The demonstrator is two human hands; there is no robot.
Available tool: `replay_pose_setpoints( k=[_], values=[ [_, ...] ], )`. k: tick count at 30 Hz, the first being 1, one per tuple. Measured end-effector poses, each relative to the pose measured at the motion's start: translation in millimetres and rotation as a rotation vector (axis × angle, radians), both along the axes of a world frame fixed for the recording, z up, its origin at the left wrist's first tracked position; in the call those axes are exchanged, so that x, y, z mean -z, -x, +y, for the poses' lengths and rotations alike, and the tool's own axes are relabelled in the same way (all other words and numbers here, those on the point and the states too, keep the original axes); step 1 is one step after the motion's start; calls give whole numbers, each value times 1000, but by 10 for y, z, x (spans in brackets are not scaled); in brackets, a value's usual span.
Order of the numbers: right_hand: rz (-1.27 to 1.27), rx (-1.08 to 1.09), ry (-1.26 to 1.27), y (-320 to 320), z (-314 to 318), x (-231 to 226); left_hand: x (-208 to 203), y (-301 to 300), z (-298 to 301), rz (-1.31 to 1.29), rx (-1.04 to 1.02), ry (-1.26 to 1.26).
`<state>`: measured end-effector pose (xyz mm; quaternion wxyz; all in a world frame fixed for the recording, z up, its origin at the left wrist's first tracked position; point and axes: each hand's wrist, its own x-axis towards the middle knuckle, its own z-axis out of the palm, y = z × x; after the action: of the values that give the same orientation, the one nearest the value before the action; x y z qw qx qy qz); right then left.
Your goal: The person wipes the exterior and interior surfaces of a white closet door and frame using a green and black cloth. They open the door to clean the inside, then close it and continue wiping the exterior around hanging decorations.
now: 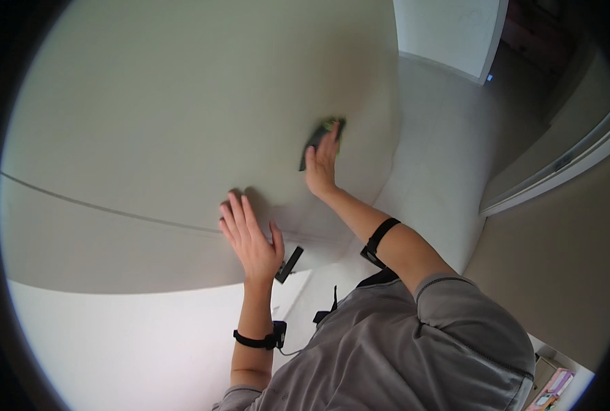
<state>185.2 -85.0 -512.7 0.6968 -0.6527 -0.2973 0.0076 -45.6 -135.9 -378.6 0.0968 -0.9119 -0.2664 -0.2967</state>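
A dark cloth [313, 145] with yellow-green along its edge lies against a large pale, upright surface [168, 103], which could be a wall or a panel. My right hand [323, 163] presses the cloth there, fingers stretched over it and slightly blurred. Lower and to the left, my left hand [251, 236] is open, its fingers spread by the same surface, over a thin dark seam [99, 204]. Nothing is in that hand. Just beside its wrist is a black lever handle [290, 265]. Black straps with small devices circle both my forearms.
A pale floor [431, 130] runs along the right, past the surface's edge. At the far right are a white door panel [449, 31] and a sliding track frame [558, 168]. Pink items [555, 387] sit on a shelf at lower right. A bright white area [133, 342] fills the lower left.
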Motion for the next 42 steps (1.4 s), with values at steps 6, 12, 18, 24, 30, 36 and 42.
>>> replay_pose_setpoints(
  k=[6, 12, 18, 24, 30, 36, 42],
  values=[
    [577, -92, 147, 1116, 154, 275, -38, 181, -12, -24, 117, 32],
    [-485, -215, -2, 1627, -119, -260, 166, 514, 11, -140, -34, -79],
    [-1237, -551, 73, 1071, 141, 572, 715, 923, 397, -91, -184, -53],
    [-983, -416, 319, 668, 255, 918, 1189, 1242, 518, -28, -307, -28],
    [-231, -163, -1, 1510, 534, 503, 1281, 1429, 555, -53, -181, 75],
    [-549, -271, -20, 2026, -149, 757, 1099, 1084, 351, -48, 88, 29],
    [-635, -279, 276, 1877, -835, 1245, 1341, 921, 233, 57, 290, 52]
  ],
)
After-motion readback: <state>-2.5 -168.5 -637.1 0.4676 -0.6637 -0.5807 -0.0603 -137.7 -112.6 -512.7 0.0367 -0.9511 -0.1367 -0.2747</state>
